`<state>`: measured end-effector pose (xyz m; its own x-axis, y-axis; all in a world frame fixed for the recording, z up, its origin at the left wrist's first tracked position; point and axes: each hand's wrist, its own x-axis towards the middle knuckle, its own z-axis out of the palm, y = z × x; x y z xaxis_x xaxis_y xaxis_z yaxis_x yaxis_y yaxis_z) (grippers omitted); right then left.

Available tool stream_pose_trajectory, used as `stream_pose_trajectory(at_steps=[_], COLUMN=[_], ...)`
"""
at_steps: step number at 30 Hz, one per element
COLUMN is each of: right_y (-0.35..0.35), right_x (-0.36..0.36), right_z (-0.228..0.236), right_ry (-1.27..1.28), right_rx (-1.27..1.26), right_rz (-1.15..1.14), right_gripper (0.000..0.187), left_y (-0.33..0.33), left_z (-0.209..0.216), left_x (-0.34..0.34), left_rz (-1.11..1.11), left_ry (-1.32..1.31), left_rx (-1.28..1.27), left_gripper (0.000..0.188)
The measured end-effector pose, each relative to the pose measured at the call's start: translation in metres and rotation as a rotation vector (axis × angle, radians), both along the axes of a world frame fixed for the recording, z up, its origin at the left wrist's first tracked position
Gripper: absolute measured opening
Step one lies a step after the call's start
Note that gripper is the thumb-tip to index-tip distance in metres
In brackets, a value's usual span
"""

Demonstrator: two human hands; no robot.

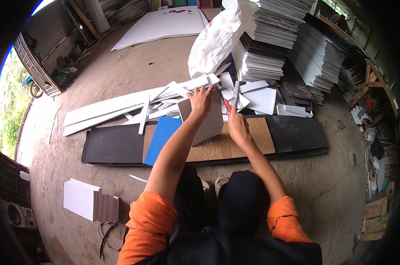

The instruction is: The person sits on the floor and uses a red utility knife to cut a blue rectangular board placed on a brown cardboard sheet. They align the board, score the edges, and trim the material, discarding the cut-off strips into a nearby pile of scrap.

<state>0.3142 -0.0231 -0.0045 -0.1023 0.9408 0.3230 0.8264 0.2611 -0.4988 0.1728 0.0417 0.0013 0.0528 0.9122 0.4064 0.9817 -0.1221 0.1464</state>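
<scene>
My left hand holds the top of a white board piece with a brown side, stood on edge and tilted. In my right hand is a red-handled cutter, its tip close to the board's upper right edge. Under the board lies a brown wooden panel on a long black slab. A flat blue sheet rests beside the board, partly covered by my left forearm.
White offcuts and long strips lie beyond the slab. A white sack leans against tall board stacks. Cut white pieces stand on the floor at left. Scrap lines the right wall, and a speaker stands far left.
</scene>
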Motion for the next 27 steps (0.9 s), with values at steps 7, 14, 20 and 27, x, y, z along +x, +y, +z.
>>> stream_pose_trajectory(at_steps=[7,14,20,27], right_y=[-0.006,0.013,0.023,-0.002], right_x=[-0.015,-0.015,-0.011,-0.010], right_z=[0.030,0.029,0.027,0.036], right_ry=[-0.260,-0.165,-0.083,-0.107], right_rx=[-0.226,-0.274,-0.320,-0.370], right_rz=[-0.112,-0.073,-0.040,-0.016], right_gripper=[0.021,0.026,0.026,0.028], left_y=[0.000,-0.007,-0.008,-0.002], left_z=[0.000,-0.008,-0.004,-0.012], left_x=[-0.002,0.000,0.004,-0.003], left_rz=[-0.023,-0.115,-0.064,-0.055], left_ry=[0.040,-0.055,0.045,0.055], left_rx=[-0.052,0.144,0.076,0.107], left_gripper=[0.048,0.024,0.024,0.022])
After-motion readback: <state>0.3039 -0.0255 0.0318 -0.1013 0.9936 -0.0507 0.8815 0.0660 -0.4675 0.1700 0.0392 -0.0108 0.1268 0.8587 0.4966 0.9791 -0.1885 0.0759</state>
